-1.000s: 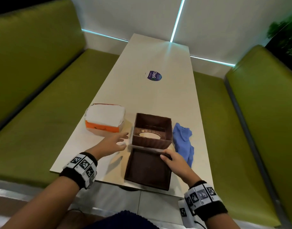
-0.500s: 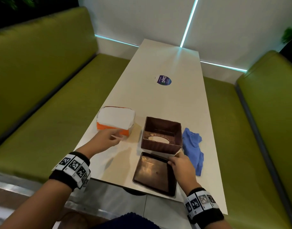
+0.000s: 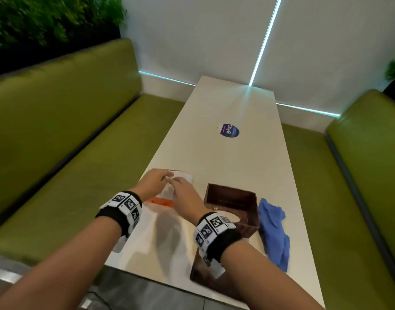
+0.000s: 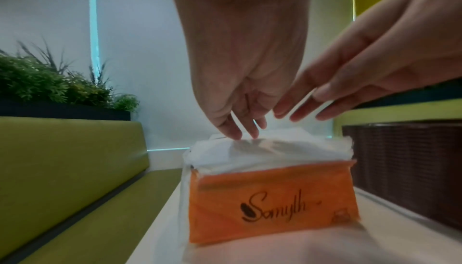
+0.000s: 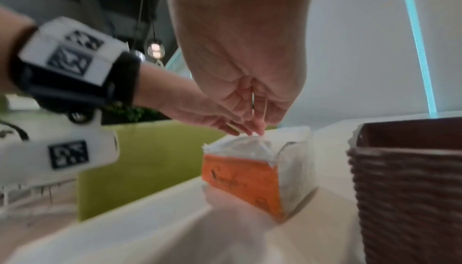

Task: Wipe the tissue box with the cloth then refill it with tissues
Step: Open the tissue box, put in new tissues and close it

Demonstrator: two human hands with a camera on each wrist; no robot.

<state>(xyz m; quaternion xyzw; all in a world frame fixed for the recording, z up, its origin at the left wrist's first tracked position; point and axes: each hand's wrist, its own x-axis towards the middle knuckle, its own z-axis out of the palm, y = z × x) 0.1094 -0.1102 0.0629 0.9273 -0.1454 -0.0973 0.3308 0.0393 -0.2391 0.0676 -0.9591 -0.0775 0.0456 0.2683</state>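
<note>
Both hands are hovering over the orange tissue pack point(image 3: 167, 193), which is sitting on the white table point(image 3: 236, 157) just left of the brown tissue box point(image 3: 234, 204). The left hand point(image 3: 152, 182) is reaching down with fingers point(image 4: 235, 130) extended, tips touching the pack's white top. The right hand point(image 3: 185, 198) is coming in beside it, fingers loosely spread and gripping nothing. The blue cloth point(image 3: 273, 229) is lying crumpled right of the box, whose lid point(image 3: 198, 274) is resting flat at the table's near edge.
</note>
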